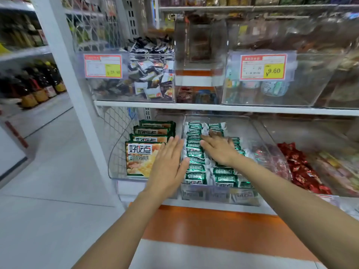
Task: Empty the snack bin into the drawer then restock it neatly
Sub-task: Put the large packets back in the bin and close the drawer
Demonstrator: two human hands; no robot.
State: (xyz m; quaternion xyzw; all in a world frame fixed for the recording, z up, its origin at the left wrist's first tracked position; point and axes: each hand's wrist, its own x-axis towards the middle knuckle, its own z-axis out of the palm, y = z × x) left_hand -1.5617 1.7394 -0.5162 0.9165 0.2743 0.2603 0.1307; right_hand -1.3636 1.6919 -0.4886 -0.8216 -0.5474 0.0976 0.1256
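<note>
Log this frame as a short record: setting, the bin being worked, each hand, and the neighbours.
setting: shop shelving, lower shelf
bin: clear snack bin holding green packets in rows
left hand: flat, fingers straight, beside the bin's left wall
right hand: palm down on the packets inside the bin
left neighbour: biscuit packs in a wire basket
right neighbour: red sweets
above: price tag reading 9.60
</note>
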